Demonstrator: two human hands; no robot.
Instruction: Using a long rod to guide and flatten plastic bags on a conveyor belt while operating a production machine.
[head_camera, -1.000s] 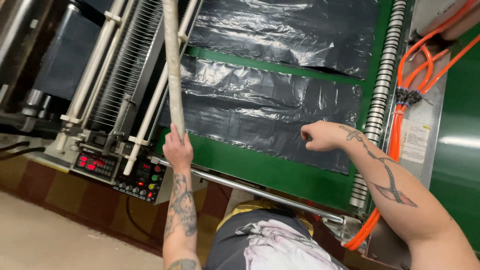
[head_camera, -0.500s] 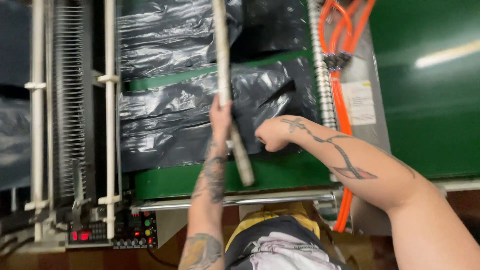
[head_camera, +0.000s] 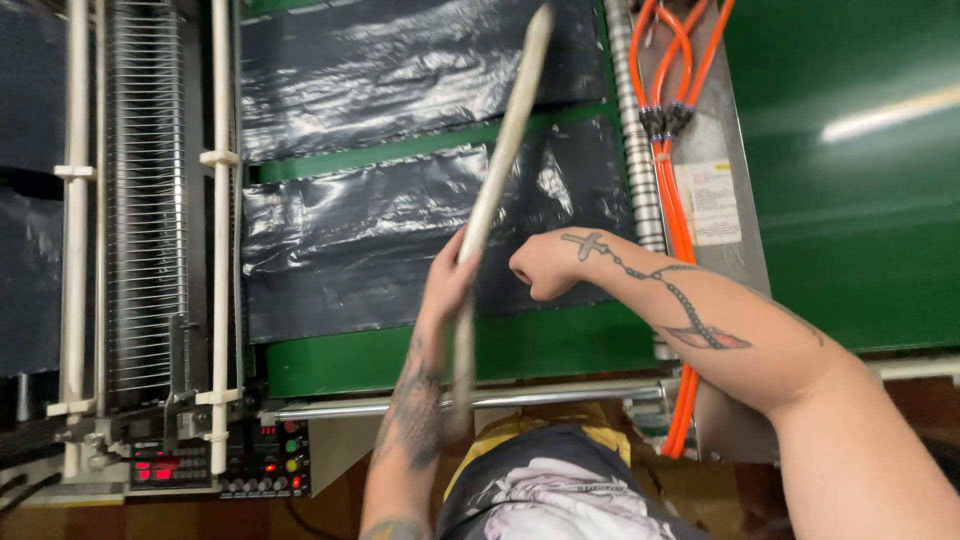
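- Over the green machine bed (head_camera: 540, 345), the left hand (head_camera: 447, 285) grips a long pale stick (head_camera: 500, 180); best held firmly, tip low.
- Right hand (head_camera: 545, 265), clenched, rests on the black plastic sheet (head_camera: 370, 260); best pressed flat.

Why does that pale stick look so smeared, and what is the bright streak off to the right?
In the head view the stick in the left hand is motion-blurred, softest at its ends; the right hand and the black plastic sheets look sharper, the sheets showing patchy shine; the streak is glare from a light on the green panel.
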